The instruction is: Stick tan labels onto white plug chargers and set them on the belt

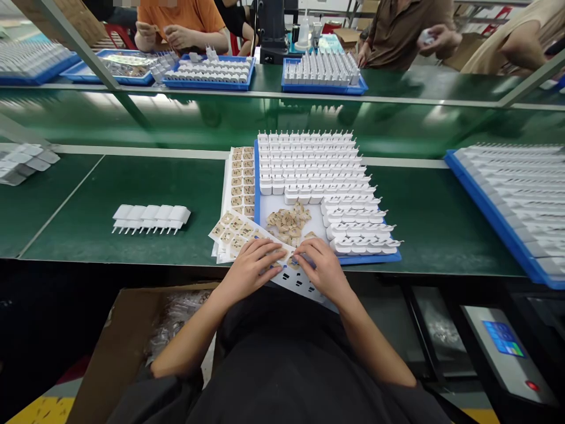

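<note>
My left hand (256, 263) rests on a white sticker sheet (298, 282), fingers stretched across it and the thumb apart. This sheet slants over the table's front edge; its lower part shows dark cut-out marks, its upper part tan stickers (236, 227). At the sheet's right side, my right hand (324, 268) is closed, thumb and forefinger at a tan sticker (292, 262). Just beyond both hands, a heap of loose tan pieces (289, 222) lies in a blue-rimmed tray (257, 176). Rows of white plug adapter housings (309, 159) with metal pins fill the tray's back and right side.
More sticker sheets (242, 179) lie left of the tray. A row of white housings (150, 218) sits further left. Another full tray (494, 224) stands at right. Across the green bench, co-workers (185, 26) handle parts behind more trays (324, 88). An open carton (119, 353) is below.
</note>
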Motion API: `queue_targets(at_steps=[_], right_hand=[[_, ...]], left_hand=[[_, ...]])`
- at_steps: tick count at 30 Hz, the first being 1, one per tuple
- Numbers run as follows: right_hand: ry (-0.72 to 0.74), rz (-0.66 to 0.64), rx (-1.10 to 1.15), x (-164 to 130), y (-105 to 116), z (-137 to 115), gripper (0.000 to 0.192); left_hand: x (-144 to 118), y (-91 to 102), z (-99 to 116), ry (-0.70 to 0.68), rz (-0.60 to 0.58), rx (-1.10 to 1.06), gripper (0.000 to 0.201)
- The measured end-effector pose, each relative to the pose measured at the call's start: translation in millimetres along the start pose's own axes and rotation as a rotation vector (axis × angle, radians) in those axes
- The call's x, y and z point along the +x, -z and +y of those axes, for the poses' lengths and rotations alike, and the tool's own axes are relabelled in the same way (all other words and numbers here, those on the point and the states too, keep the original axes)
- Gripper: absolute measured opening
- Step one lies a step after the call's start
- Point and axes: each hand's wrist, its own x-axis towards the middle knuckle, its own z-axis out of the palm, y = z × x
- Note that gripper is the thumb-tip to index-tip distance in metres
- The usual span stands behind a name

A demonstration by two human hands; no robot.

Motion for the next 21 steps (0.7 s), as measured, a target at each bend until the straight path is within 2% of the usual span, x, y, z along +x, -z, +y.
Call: queue_targets(at_steps=[3, 5, 9, 13, 16, 19, 21], right_hand=[[0.011, 0.155, 0.126, -6.4, 7.4, -2.5, 0.011], [-0.009, 0.209, 0.216, -10.6, 13.4, -5.4, 0.011], [-0.054, 0.093, 0.35, -13.5, 17.9, -11.1, 0.008], [-0.081, 0.036, 0.386, -10.4, 10.4, -13.6, 0.008], [-0.09, 0.041, 0.375, -8.1, 6.2, -14.6, 0.01], [-0.094, 0.066, 0.395, -7.6, 7.6, -14.3, 0.01], [-0.103, 0.106, 0.423, -8.1, 10.1, -12.9, 0.01]], left_hand=[[4.3, 0.7, -3.4, 0.048, 0.005, -0.008, 0.034], [11.2, 3.1, -6.9, 0.083, -0.005, -0.016, 0.034], [46.1, 11.8, -16.7, 0.15, 0.029, 0.029, 0.035], [107.3, 13.0, -27.4, 0.207, 0.139, 0.154, 0.048], [145.6, 4.8, -32.7, 0.222, 0.1, 0.219, 0.049], [159.4, 0.5, -34.1, 0.225, 0.065, 0.222, 0.031], [154.5, 5.6, -32.6, 0.229, 0.107, 0.171, 0.021]])
